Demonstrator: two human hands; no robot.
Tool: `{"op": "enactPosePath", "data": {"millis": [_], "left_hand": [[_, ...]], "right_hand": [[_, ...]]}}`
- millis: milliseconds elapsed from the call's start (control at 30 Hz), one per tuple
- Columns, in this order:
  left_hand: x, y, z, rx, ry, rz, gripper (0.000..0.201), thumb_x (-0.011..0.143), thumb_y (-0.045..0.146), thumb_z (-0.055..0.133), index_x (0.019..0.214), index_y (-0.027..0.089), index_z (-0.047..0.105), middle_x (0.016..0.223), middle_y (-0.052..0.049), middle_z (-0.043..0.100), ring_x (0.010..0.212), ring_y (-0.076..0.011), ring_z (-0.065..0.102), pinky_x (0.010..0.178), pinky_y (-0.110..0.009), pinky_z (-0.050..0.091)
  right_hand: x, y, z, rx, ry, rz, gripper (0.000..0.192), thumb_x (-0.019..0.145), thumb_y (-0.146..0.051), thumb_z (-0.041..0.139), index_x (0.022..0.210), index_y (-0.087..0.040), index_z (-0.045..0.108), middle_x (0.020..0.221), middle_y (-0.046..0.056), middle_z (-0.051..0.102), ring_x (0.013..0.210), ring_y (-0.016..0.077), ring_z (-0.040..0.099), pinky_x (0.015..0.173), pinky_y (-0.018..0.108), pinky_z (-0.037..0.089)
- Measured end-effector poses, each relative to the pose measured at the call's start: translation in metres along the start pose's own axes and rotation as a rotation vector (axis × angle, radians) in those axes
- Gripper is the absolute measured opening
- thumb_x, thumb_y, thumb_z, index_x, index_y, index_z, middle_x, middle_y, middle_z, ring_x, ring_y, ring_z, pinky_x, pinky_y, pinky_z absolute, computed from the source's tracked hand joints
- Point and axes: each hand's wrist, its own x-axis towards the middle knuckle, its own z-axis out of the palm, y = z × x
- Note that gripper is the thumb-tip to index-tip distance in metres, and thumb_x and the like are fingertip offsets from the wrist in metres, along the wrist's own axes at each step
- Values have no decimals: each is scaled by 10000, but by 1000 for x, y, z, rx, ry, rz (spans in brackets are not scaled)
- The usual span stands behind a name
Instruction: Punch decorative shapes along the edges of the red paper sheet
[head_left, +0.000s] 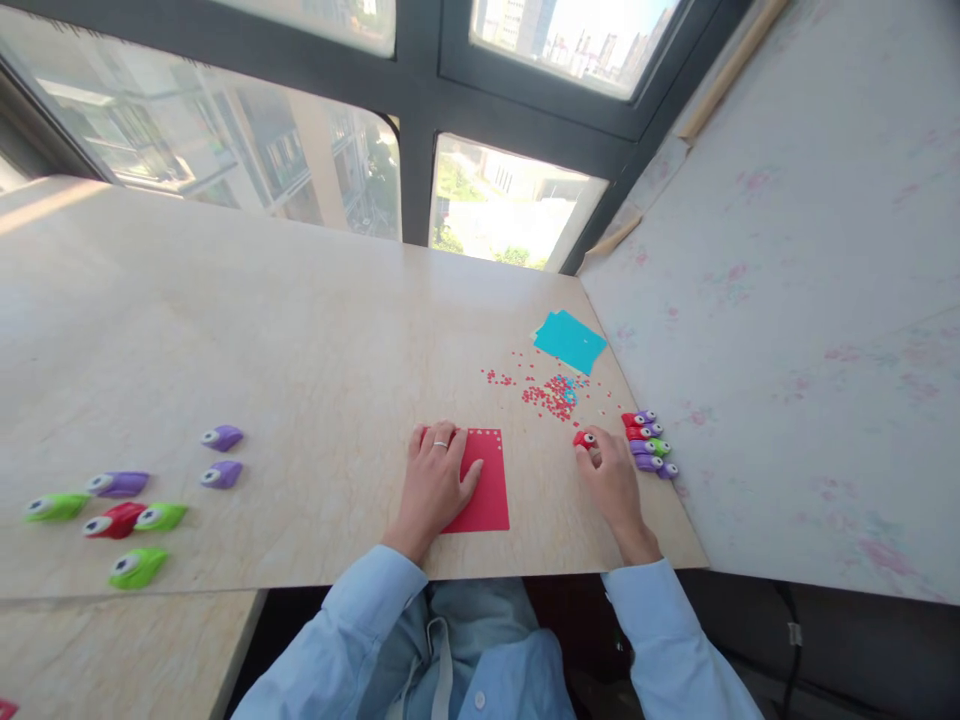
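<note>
A sheet of red paper [484, 495] lies near the table's front edge, with a row of small punched holes along its top. My left hand [442, 475] rests flat on its left part, fingers stretched out, a ring on one finger. To the right, my right hand [611, 480] closes its fingers round a small red craft punch [583, 440], which is partly hidden by them. Beyond the hands lies a scatter of tiny red paper cutouts [551, 397] with a few blue ones among them.
Blue paper sheets [570, 340] lie at the back right. Several red, purple and green punches [646, 447] are lined up by the wall [787, 350]. More punches stand at the left, among them a green punch [139, 567] and a purple punch [222, 437]. A window is behind.
</note>
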Motion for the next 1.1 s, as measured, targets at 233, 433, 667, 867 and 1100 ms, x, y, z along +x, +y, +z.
{"op": "enactPosePath", "data": {"millis": [233, 433, 667, 867, 1100], "left_hand": [[1, 4, -1, -13, 2, -20, 478, 888, 451, 569, 1265, 158, 545, 1201, -137, 564, 1166, -293, 495, 1127, -517, 329], [0, 4, 0, 0, 10, -14, 483, 886, 490, 559, 1239, 160, 555, 1181, -139, 550, 1153, -295, 491, 1135, -522, 323], [0, 3, 0, 0, 23, -14, 441, 900, 498, 537, 1182, 161, 578, 1158, -132, 553, 1133, -281, 499, 1131, -508, 333], [0, 3, 1, -9, 28, -22, 443, 903, 499, 532, 1187, 161, 575, 1135, -124, 557, 1113, -273, 502, 1121, -505, 344], [1, 4, 0, -15, 30, -19, 425, 902, 482, 539, 1177, 159, 571, 1138, -123, 554, 1118, -271, 502, 1123, -505, 347]], "right_hand": [[-13, -23, 10, 176, -116, -134, 383, 901, -380, 516, 1195, -162, 630, 1038, 108, 597, 735, 174, 592, 787, 365, 532], [-18, -50, 22, 238, -137, -210, 355, 931, -407, 550, 1175, -164, 636, 1030, 105, 606, 801, 189, 613, 813, 374, 541], [-14, -56, 32, 311, -137, -361, 255, 946, -296, 552, 1150, -178, 651, 1110, 109, 669, 1064, 237, 617, 956, 415, 518], [-10, -44, 31, 402, -216, -477, 280, 961, -201, 519, 1205, -220, 656, 1243, 72, 670, 1180, 192, 617, 1046, 367, 505], [-5, -46, 35, 499, -229, -529, 295, 951, -158, 530, 1182, -254, 686, 1252, 51, 673, 1177, 172, 629, 1044, 349, 522]]}}
